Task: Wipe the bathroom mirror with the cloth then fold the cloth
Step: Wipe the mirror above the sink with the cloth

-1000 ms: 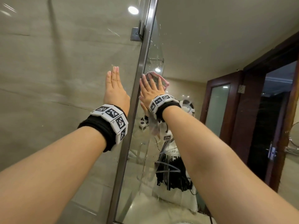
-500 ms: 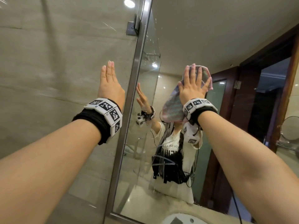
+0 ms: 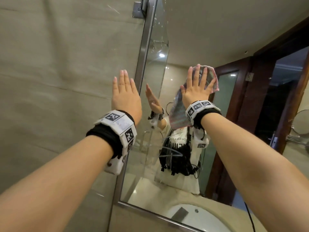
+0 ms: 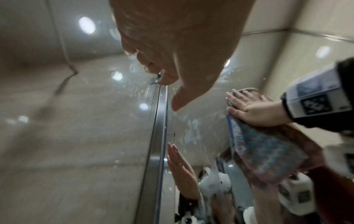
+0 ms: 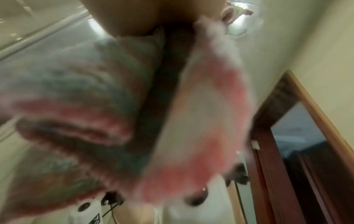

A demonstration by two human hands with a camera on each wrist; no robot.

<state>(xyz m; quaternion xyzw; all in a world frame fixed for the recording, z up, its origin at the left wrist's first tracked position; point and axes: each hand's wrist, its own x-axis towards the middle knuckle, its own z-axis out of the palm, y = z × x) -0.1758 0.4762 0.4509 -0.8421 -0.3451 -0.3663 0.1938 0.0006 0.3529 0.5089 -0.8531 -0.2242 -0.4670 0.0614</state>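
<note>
The mirror hangs in a metal frame on a tiled wall. My right hand presses a pink and teal striped cloth flat against the glass, fingers spread and straight; the cloth's lower half hangs below my wrist. My left hand lies flat on the wall tile just left of the frame, fingers straight and holding nothing. The left wrist view shows that left hand from the palm side, with the right hand on the cloth. In the right wrist view, the blurred cloth fills most of the picture.
A white basin sits below the mirror's lower edge. A glass shower panel with a metal hinge is reflected near the frame. Dark wooden door frames and a round wall mirror appear in the reflection at right.
My right hand slid the cloth rightwards across the glass from the mirror's left edge, then stayed almost in place. My left hand has stayed flat on the wall.
</note>
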